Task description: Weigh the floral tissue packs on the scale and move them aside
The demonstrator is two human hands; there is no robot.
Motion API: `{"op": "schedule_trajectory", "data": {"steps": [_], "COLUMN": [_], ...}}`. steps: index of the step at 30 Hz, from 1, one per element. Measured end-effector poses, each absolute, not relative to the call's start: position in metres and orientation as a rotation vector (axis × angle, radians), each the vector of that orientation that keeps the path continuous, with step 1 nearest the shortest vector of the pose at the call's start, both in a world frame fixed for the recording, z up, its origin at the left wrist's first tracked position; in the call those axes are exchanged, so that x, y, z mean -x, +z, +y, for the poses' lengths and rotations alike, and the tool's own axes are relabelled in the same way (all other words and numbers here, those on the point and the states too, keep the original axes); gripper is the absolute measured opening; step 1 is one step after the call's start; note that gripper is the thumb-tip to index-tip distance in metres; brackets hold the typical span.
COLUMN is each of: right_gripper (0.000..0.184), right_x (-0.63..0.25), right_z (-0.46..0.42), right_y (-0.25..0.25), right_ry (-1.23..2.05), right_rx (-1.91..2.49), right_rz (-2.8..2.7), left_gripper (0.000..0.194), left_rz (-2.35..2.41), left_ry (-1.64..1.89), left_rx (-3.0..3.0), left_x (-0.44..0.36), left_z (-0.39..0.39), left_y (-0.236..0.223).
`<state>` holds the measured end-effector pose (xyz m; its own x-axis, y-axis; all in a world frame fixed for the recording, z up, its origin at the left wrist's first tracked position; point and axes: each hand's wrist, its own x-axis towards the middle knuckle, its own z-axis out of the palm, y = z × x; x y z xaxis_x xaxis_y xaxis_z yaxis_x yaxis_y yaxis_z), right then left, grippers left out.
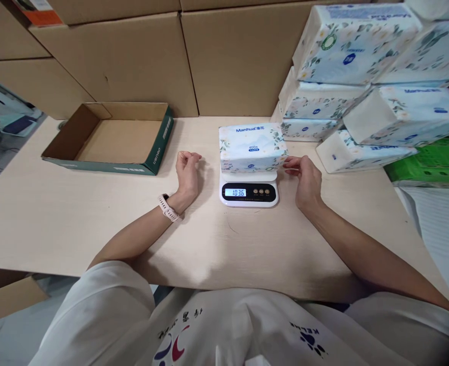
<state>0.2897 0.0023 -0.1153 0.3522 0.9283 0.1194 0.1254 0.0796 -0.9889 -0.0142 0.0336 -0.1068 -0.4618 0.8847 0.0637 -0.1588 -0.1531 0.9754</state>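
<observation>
A pack of tissues (251, 148) printed with flowers lies on top of a white digital kitchen scale (249, 202), whose lit display reads 103.6. My right hand (307, 184) is at the pack's right end, fingers stretched toward its corner. Whether the fingertips touch the wrapper I cannot tell; the hand does not grip it. Left of the scale, my left hand (187, 175) rests on its side on the table, apart from the pack, its fingers curled in with nothing visible in them.
A shallow green-sided cardboard tray (128, 166) stands at the left of the wooden table (224, 249). Stacked tissue packs (356, 48) rise at the right, beside green packaging (430, 160). Large cardboard boxes (243, 61) form a wall along the back.
</observation>
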Motion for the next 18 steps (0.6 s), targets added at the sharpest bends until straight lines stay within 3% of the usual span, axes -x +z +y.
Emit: {"op": "schedule_trajectory", "data": {"steps": [3, 7, 9, 12, 18], "right_gripper": [0.056, 0.070, 0.083, 0.090, 0.076], "right_x": [-0.291, -0.293, -0.291, -0.285, -0.270], "right_z": [0.003, 0.001, -0.003, -0.008, -0.013], "right_y": [-0.117, -0.114, -0.109, -0.100, -0.089], "right_ry": [0.799, 0.758, 0.750, 0.764, 0.851], "right_rx": [1.366, 1.408, 1.428, 1.423, 1.400], "right_rz": [-1.110, -1.221, -1.265, -1.305, -1.294], "left_gripper": [0.018, 0.064, 0.075, 0.073, 0.062], "left_rz": [1.334, 1.309, 1.299, 1.316, 1.307], "left_ry": [1.682, 1.540, 1.432, 1.323, 1.245], "left_rx": [-1.155, -1.522, -1.627, -1.639, -1.632], "left_x": [0.016, 0.018, 0.017, 0.013, -0.001], "left_z": [0.028, 0.019, 0.014, 0.007, 0.001], "left_y": [-0.111, -0.112, -0.108, -0.100, -0.086]}}
